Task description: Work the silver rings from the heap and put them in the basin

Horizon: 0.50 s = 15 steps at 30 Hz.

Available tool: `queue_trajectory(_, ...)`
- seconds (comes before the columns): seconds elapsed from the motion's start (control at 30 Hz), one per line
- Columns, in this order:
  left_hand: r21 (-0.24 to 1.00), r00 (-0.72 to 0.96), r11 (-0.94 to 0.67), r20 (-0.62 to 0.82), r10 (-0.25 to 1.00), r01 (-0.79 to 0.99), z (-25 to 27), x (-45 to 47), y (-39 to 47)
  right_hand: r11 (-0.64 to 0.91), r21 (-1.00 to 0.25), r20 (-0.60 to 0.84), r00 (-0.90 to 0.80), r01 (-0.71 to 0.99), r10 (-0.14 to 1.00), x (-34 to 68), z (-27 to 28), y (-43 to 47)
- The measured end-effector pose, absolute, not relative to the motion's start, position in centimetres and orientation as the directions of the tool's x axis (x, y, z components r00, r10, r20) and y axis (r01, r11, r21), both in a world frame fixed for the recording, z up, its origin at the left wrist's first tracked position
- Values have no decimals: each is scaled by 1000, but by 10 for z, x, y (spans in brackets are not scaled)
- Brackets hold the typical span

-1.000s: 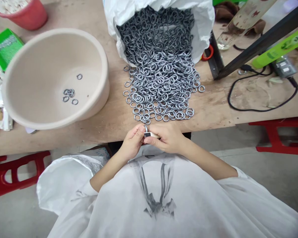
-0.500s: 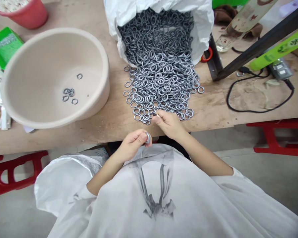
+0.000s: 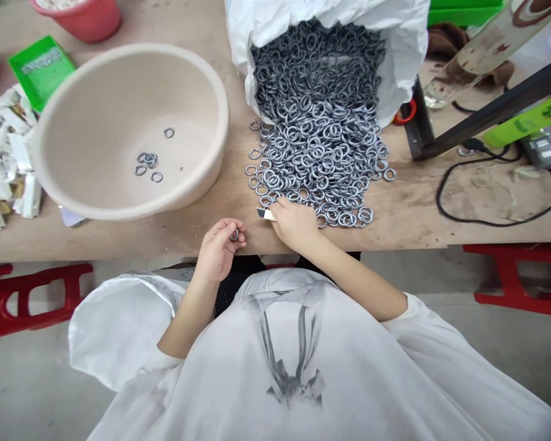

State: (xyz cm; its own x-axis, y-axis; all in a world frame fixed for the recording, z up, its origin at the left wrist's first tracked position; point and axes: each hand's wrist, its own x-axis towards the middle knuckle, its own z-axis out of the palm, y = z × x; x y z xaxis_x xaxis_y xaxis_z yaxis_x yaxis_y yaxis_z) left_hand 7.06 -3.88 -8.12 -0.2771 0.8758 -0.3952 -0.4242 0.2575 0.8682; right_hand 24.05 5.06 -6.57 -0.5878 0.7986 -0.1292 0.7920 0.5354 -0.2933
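Note:
Between the fingers of my left hand [image 3: 221, 245] is a grey ring [image 3: 234, 234], held over the table's front edge. My right hand [image 3: 296, 223] is closed around a small blade with a pale body and dark tip [image 3: 265, 214], which points left. It rests by the near edge of a heap of grey rings [image 3: 321, 150] that spills from a white sack [image 3: 404, 67] lying on its side. To the left stands a large beige basin [image 3: 92, 116] with several grey rings [image 3: 147, 160] at its bottom.
White pieces [image 3: 9, 147] and a green tray [image 3: 41, 70] lie left of the basin. A dark metal frame [image 3: 463, 122] and a black cable [image 3: 441, 202] are at right. Red stools [image 3: 518, 275] stand below the table, and an open white bag [image 3: 119, 324] hangs at lower left.
My left hand has moved left and up with the ring, its palm turning upward. The right hand has shifted left, and the blade shows more clearly. The whole view has shifted a little.

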Motion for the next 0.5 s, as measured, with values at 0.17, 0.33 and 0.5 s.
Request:
queue_trajectory(0.17, 993, -257, 95, -76, 963, 63, -80, 82, -34, 156, -901, -144, -619, 405, 772, 254, -64, 52)
queue_trajectory(0.33, 981, -99, -133, 147, 984, 139, -77, 100, -25, -532, -846, -375, -674, -32, 637, 263, -50, 40)
queue_trajectory(0.5, 949, -189, -240, 279, 941, 205, -77, 125, -20, -574, -793, -374, -579, -206, 724, 255, -52, 24)
